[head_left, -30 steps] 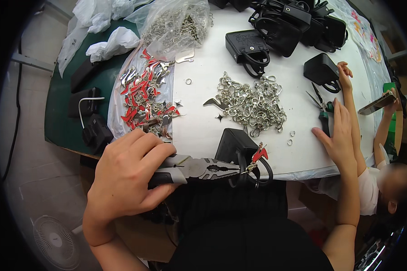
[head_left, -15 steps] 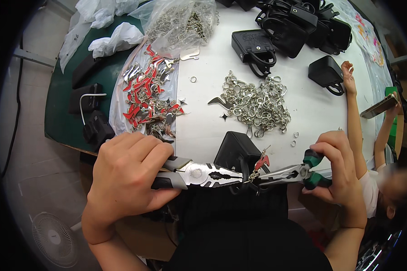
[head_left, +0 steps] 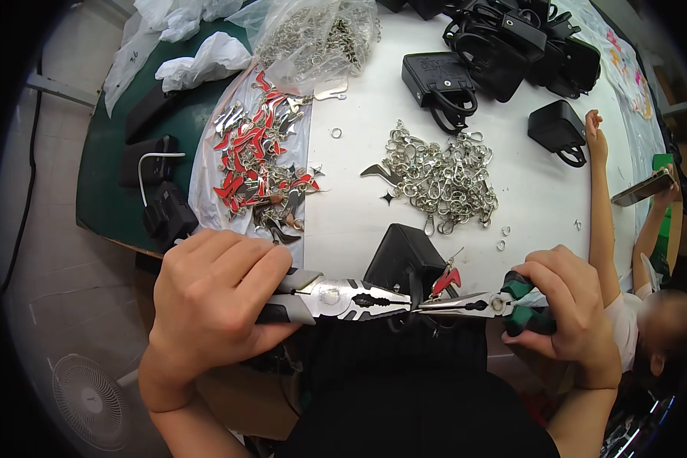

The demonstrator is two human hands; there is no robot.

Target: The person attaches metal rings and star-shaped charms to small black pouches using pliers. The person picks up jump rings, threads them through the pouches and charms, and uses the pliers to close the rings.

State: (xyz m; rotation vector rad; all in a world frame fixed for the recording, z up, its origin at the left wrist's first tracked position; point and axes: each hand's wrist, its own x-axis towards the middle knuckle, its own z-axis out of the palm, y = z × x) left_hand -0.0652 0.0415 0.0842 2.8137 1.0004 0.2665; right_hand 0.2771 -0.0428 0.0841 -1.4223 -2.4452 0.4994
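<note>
Steel and grey rubber fill the left hand [head_left: 217, 294], which is curled in a fist around the handles of the big pliers [head_left: 343, 298]; the knuckles face up, the forearm rises from the lower edge, and the tool lies level, nose pointing right. Behind it, along the left edge of the white tabletop [head_left: 359, 206], a clear sheet carries a heap of red charms [head_left: 256, 164], and a bag of chains [head_left: 313, 30] sits near the far left corner.

At the near edge of the tabletop, just in front of the body, the two tools meet nose to nose at a small ring, too small to make out clearly. A red charm [head_left: 444, 281] hangs there, just in front of a small black bag [head_left: 401, 256]. Farther back, mid-table, lies a pile of silver clasps [head_left: 443, 179], with more black bags [head_left: 504, 46] toward the far right corner.

The right hand [head_left: 565, 305] is clenched on the green handles of the thin pliers [head_left: 473, 305], fingers folded over the top, wrist bent inward, nose pointing left. Beyond it, at the right edge, another person's arm [head_left: 599, 198] stretches onto the table, and their other hand holds a phone [head_left: 643, 187].
</note>
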